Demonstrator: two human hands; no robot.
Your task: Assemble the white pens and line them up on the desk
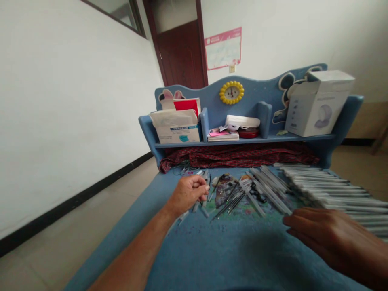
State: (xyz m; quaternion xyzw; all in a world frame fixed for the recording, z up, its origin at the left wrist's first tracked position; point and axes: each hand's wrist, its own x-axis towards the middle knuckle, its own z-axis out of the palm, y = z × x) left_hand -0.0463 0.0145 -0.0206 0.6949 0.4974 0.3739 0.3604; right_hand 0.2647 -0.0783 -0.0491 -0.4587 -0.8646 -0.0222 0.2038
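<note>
My left hand (190,190) is closed, its fingers curled together above several clear pen parts on the blue desk; whatever is in the pinch is too small to make out. Dark pen refills (232,202) lie in a loose bunch to its right. Beyond them are clear pen barrels (269,188) and small black pen caps (257,194). My right hand (330,230) is slightly blurred, with its fingers pressed together close to the near end of a barrel. What it holds, if anything, is hidden. Behind it stretches a thick row of pens (330,188).
A blue shelf (188,144) stands along the desk's back edge. It bears a mask box (180,134), a red tin (248,133), a yellow-rimmed clock (231,93) and a white carton (318,105). Checked cloth (236,157) lies beneath. A white wall (75,101) is at left.
</note>
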